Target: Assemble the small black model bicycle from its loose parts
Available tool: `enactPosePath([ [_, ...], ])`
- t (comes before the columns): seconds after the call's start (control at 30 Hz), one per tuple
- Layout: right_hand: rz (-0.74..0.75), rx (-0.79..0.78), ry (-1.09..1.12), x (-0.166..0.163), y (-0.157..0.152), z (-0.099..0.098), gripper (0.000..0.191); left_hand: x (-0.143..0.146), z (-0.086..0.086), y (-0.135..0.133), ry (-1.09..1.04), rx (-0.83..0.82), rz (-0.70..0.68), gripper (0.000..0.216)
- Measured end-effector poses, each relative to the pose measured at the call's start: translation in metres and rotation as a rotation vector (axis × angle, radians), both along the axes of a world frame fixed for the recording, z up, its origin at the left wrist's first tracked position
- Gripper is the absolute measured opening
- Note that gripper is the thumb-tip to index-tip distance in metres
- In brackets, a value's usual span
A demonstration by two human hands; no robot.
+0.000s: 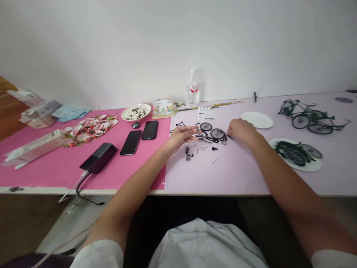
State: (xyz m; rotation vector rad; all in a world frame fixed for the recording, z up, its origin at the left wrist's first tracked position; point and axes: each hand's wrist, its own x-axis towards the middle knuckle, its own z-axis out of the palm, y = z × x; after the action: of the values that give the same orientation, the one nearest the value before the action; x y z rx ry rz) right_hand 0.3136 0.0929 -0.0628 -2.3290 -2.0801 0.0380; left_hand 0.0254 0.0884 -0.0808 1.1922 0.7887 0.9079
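My left hand (182, 137) is pinched on a small grey metallic part (197, 129) at its fingertips, just left of the model bicycle pieces. My right hand (240, 130) is closed with its fingertips down at the right end of these pieces; what they grip, if anything, is hidden. Between the hands lie two black spoked wheels, one nearer (217, 133) and one farther (205, 127), beside a black bicycle frame (206, 139). Closer to me are a black saddle (214, 149), a thin pin (216, 160) and several tiny loose parts (189, 154).
Dark green model bicycles (315, 119) stand at the right, near a plate (295, 165) of bicycle parts and a white plate (257, 120). An instruction sheet (206, 113) and a bottle (192, 89) are behind. Two phones (131, 142), a power bank (98, 158) and pink petals (89, 130) lie left.
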Motion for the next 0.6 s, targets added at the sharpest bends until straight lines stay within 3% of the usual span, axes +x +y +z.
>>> enactPosePath([
  [0.23, 0.011, -0.04, -0.066, -0.008, -0.005, -0.001, 0.013, 0.0, 0.0, 0.0, 0.0, 0.007, 0.003, 0.043],
  [0.33, -0.001, 0.017, -0.034, -0.007, -0.005, 0.0, 0.009, 0.0, 0.0, -0.001, 0.002, 0.0, 0.016, 0.043],
  [0.5, -0.023, 0.313, 0.136, -0.01, -0.002, 0.003, 0.012, 0.001, -0.001, -0.001, 0.004, -0.004, 0.018, 0.044],
  [0.6, 0.148, 0.581, 0.354, -0.02, -0.004, 0.003, 0.018, 0.001, -0.001, -0.001, -0.006, -0.005, 0.018, 0.045],
])
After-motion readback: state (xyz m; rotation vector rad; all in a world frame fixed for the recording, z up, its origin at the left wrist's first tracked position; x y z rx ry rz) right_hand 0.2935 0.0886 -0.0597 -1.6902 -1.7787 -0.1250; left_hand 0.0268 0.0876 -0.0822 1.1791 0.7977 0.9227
